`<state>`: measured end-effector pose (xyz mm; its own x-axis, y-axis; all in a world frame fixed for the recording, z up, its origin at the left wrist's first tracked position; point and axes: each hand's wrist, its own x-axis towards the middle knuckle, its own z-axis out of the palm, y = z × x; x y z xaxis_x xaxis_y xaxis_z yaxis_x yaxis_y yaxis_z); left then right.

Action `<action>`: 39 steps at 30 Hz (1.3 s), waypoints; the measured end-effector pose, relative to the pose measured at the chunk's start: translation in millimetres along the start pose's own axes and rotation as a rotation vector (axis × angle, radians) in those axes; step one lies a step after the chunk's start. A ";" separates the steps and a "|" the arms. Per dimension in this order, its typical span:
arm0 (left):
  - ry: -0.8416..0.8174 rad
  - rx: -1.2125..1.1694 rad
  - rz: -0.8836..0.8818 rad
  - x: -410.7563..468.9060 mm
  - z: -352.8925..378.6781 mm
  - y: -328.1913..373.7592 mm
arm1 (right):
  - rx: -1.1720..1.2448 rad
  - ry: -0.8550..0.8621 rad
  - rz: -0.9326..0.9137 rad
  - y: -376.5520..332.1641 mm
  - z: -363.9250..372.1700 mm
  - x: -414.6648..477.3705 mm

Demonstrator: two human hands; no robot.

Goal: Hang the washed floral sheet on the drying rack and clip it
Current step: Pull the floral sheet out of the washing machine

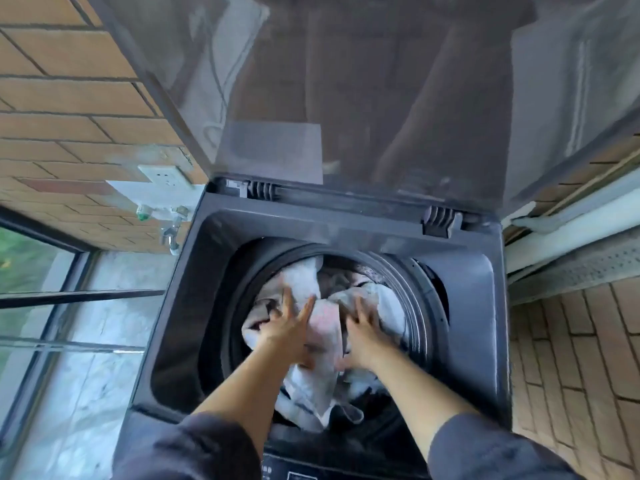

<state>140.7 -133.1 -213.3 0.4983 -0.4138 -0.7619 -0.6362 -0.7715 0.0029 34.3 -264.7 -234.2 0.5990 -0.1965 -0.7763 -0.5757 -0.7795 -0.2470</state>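
A dark top-loading washing machine (180,306) stands open in front of me, its lid (346,81) raised upright. Inside the drum lies a crumpled pale sheet (325,327) with faint pinkish patches, bunched with other light and grey cloth. Both my arms reach down into the drum. My left hand (287,327) lies on the left part of the cloth with its fingers spread and straight. My right hand (363,337) rests on the cloth to the right, fingers extended into the folds. No drying rack or clips are in view.
A brick wall (69,98) with a white socket (162,176) and a tap (171,230) lies to the left of the machine. A glass railing (52,306) stands at lower left. Brick paving (571,341) and a white frame (571,230) are to the right. The machine's control panel (294,474) sits at the bottom edge.
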 end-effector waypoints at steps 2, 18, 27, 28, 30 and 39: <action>-0.033 -0.001 -0.031 12.8 11.5 1.3 | -0.027 0.011 -0.004 -1.3 3.8 7.7; 0.040 0.002 0.048 1.5 -5.1 15.6 | 0.092 0.052 0.127 -1.7 6.9 6.0; 0.204 -0.284 0.134 -100.0 -89.8 -19.5 | 0.172 0.112 -0.031 -11.3 -61.2 -118.8; 0.246 -0.347 0.134 -115.1 -103.8 -24.2 | 0.180 0.138 -0.058 -14.2 -63.7 -127.9; 0.304 -0.486 0.133 -144.5 -136.2 -31.6 | 0.266 0.196 -0.115 -22.3 -71.1 -148.9; 0.409 -0.867 0.390 -264.5 -250.5 -22.7 | 0.783 0.211 -0.166 -84.6 -126.8 -203.5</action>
<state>170.9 -127.2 150.4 0.6136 -0.7174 -0.3299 -0.2345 -0.5644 0.7915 31.7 -234.2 18.2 0.7572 -0.2836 -0.5884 -0.6451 -0.1833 -0.7418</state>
